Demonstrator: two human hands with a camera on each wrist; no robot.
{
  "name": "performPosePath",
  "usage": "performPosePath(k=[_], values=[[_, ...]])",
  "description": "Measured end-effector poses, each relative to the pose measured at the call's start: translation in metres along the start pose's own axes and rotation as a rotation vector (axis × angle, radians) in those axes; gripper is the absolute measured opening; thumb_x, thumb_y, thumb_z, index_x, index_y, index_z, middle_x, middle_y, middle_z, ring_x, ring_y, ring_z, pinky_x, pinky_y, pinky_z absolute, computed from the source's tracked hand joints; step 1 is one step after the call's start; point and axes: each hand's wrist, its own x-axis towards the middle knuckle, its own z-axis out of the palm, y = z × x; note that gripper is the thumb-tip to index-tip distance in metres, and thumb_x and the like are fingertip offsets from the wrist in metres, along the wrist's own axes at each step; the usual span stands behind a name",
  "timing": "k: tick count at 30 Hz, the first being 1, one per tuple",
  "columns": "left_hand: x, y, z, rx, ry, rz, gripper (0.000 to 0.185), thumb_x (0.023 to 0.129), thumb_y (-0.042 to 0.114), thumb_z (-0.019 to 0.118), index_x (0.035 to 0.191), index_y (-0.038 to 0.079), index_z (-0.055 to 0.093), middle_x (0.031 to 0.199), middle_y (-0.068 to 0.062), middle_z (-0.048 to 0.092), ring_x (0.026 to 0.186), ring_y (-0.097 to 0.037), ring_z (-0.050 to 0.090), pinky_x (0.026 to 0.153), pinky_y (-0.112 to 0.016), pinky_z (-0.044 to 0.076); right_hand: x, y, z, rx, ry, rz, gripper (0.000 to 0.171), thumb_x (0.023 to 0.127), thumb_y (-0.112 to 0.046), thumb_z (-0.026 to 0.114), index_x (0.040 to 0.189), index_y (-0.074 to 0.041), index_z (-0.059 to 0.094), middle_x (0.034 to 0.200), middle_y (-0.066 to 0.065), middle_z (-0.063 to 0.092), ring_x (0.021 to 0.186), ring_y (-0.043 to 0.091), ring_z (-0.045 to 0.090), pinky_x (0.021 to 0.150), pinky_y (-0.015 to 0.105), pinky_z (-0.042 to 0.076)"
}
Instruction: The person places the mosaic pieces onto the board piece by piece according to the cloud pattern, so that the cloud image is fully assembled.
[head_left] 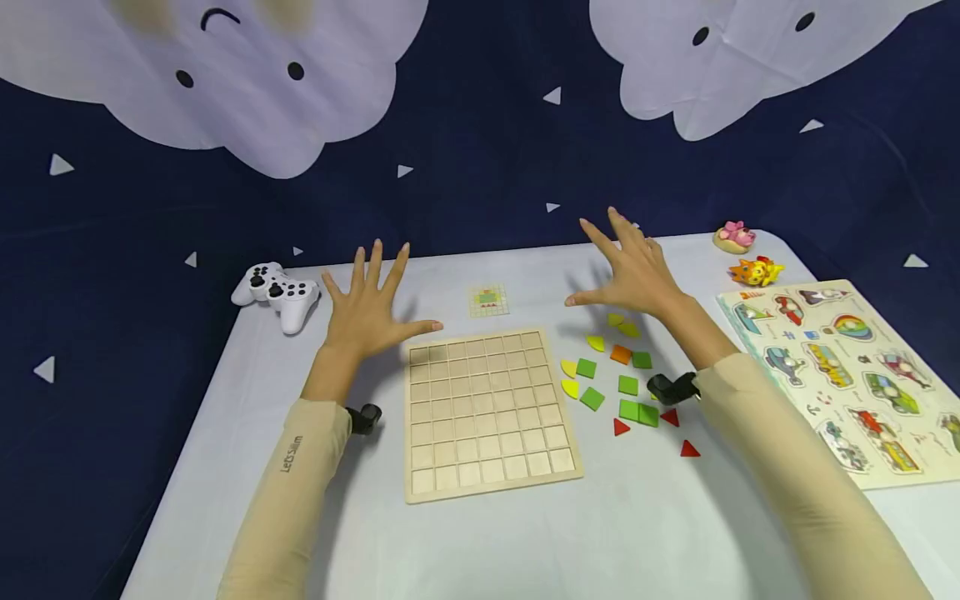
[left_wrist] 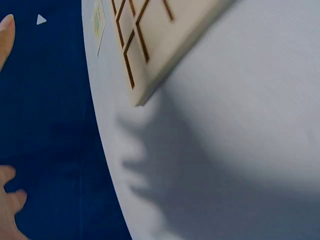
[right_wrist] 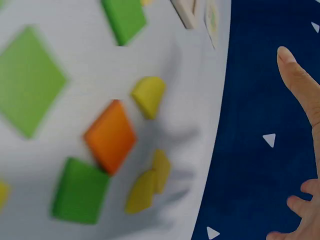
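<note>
Hovering, left hand [head_left: 365, 308] and right hand [head_left: 637, 271] spread wide, holding nothing, above grid board [head_left: 487, 408]; probably about to pick coloured tiles [head_left: 621, 382], needing a pinch

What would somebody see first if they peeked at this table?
Probably the two spread hands, left hand and right hand, hovering over the table. Below them lies the wooden grid board, with bright coloured shape pieces scattered to its right.

Bright, even overhead light throws soft shadows on the table [head_left: 645, 533]; both wrist views are motion-blurred.
</note>
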Motion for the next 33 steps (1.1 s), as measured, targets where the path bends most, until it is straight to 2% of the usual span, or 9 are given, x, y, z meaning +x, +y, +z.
performPosePath(k=[3,5,8,11,18,23,28,33], values=[[-0.013,-0.002,-0.005,-0.029,0.026,0.061,0.117,0.070,0.087,0.057,0.158,0.040,-0.003,0.164,-0.015,0.017,0.151,-0.038,0.014,0.110,-0.074,-0.002,-0.012,0.001,0.001,0.003,0.022,-0.045,0.118,0.063,-0.067,0.083,0.159,-0.031,0.022,0.163,0.020,0.014,0.145,0.049,0.021,0.105,0.072,0.024],[-0.021,-0.004,-0.004,-0.056,0.055,0.096,0.116,0.070,0.084,0.061,0.159,0.039,0.003,0.157,-0.016,0.032,0.145,-0.038,0.029,0.113,-0.069,0.006,-0.021,0.002,0.002,0.001,0.016,-0.066,0.115,0.064,-0.064,0.084,0.158,-0.029,0.027,0.160,0.020,0.022,0.142,0.046,0.027,0.103,0.069,0.028],[-0.033,-0.007,-0.002,-0.102,0.081,0.139,0.114,0.070,0.079,0.067,0.160,0.036,0.010,0.143,-0.016,0.044,0.132,-0.035,0.042,0.113,-0.060,0.019,-0.035,0.004,0.003,-0.008,0.002,-0.087,0.108,0.066,-0.062,0.084,0.156,-0.027,0.033,0.154,0.019,0.031,0.135,0.040,0.035,0.098,0.062,0.034],[-0.044,-0.010,0.002,-0.134,0.089,0.179,0.113,0.071,0.074,0.070,0.160,0.035,0.013,0.133,-0.015,0.049,0.120,-0.034,0.049,0.108,-0.055,0.028,-0.047,0.007,0.006,-0.021,-0.011,-0.102,0.102,0.068,-0.059,0.084,0.153,-0.026,0.039,0.147,0.018,0.039,0.127,0.035,0.041,0.093,0.055,0.038],[-0.063,-0.011,0.014,-0.165,0.031,0.205,0.111,0.070,0.077,0.070,0.159,0.039,0.015,0.122,-0.009,0.052,0.101,-0.027,0.055,0.100,-0.053,0.037,-0.069,0.019,0.014,-0.022,-0.046,-0.098,0.092,0.069,-0.050,0.087,0.147,-0.019,0.050,0.131,0.015,0.050,0.110,0.031,0.048,0.087,0.049,0.041],[-0.075,-0.012,0.016,-0.183,-0.014,0.197,0.109,0.069,0.078,0.069,0.158,0.041,0.017,0.113,-0.003,0.052,0.082,-0.020,0.051,0.095,-0.050,0.041,-0.078,0.023,0.020,-0.015,-0.061,-0.103,0.082,0.069,-0.048,0.088,0.138,-0.015,0.060,0.119,0.013,0.054,0.101,0.027,0.050,0.080,0.045,0.042],[-0.079,-0.014,0.020,-0.219,-0.076,0.181,0.106,0.069,0.080,0.068,0.157,0.043,0.020,0.104,0.001,0.052,0.071,-0.012,0.046,0.079,-0.037,0.042,-0.087,0.026,0.024,-0.026,-0.084,-0.074,0.073,0.068,-0.049,0.088,0.128,-0.014,0.068,0.108,0.006,0.056,0.093,0.021,0.051,0.075,0.040,0.043],[-0.083,-0.017,0.024,-0.281,-0.151,0.150,0.102,0.068,0.076,0.072,0.155,0.040,0.031,0.097,0.002,0.053,0.070,-0.009,0.046,0.066,-0.030,0.038,-0.094,0.028,0.028,-0.019,-0.100,-0.058,0.058,0.070,-0.042,0.088,0.116,-0.011,0.074,0.100,0.004,0.057,0.088,0.019,0.051,0.074,0.038,0.043]])
